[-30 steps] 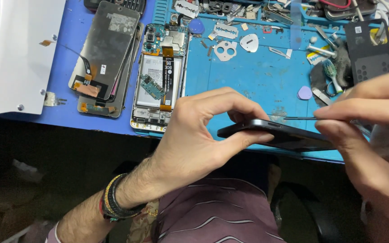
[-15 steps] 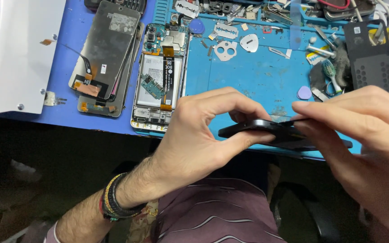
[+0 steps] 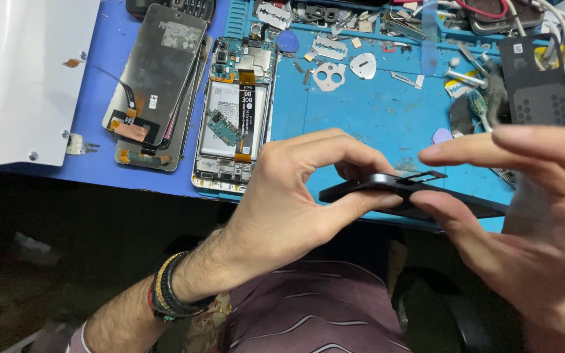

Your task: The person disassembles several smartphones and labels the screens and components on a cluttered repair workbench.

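Nearest the camera lay a striped maroon shirt, and a left forearm with a stack of beaded bracelets at the wrist. Just beyond, the left hand held a dark phone edge-on above the near edge of the tabletop — thumb under it, fingers arched over the top, the grip clenched on the phone's left end. The right hand met it from the right, its lower fingers pressed beneath the phone's right part so that its grip was also on the phone; the forefinger stretched out level above, apart from the casing. A thin dark tray stuck out of the phone's upper edge between the two hands; whether a fingertip touched it could not be told.

Farther off, on the blue mat, an opened phone lay face down with its battery and boards bare, and just left of it a detached screen panel rested tilted on another. A white sheet covered the far left corner. To the right lay a lilac pick, a green-headed brush and a black back cover — with razor blades and small metal parts scattered along the far edge.
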